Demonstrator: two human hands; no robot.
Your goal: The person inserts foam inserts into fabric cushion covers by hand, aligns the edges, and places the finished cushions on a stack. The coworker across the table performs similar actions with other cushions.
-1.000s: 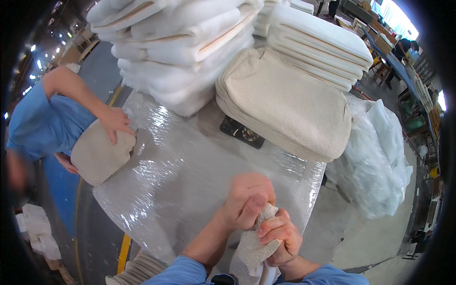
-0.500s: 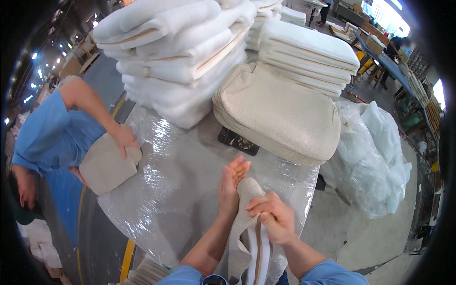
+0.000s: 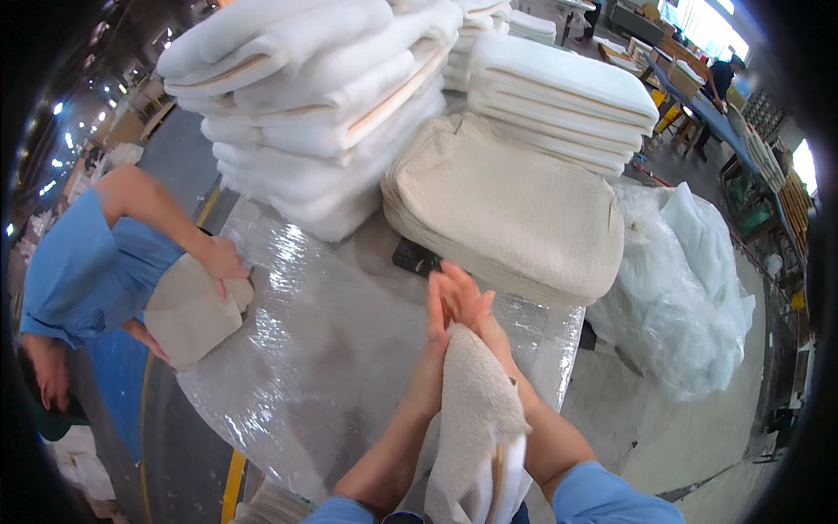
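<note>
A beige fabric cushion cover (image 3: 478, 393) stands upright before me, white padding with a tan strip (image 3: 497, 476) showing in its gap. My left hand (image 3: 436, 319) lies along the left side of its top end, fingers stretched out past the tip. On the other side, my right hand (image 3: 480, 321) rests against the same end, fingers extended toward the left ones and partly hidden. Just beyond my fingertips lies a small black object (image 3: 414, 257), beside a stack of beige covered cushions (image 3: 506, 205).
Piles of folded white padding (image 3: 305, 113) and flat white pads (image 3: 559, 96) stand at the back of the plastic-wrapped table (image 3: 323, 349). At left a co-worker (image 3: 105, 253) in blue handles a beige piece (image 3: 196, 310). A clear plastic bag (image 3: 681, 288) bulges at right.
My right hand has let go of the cover's open edge and moved up to its top end, near my left hand. The cover has turned slightly. The co-worker's piece has shifted a little.
</note>
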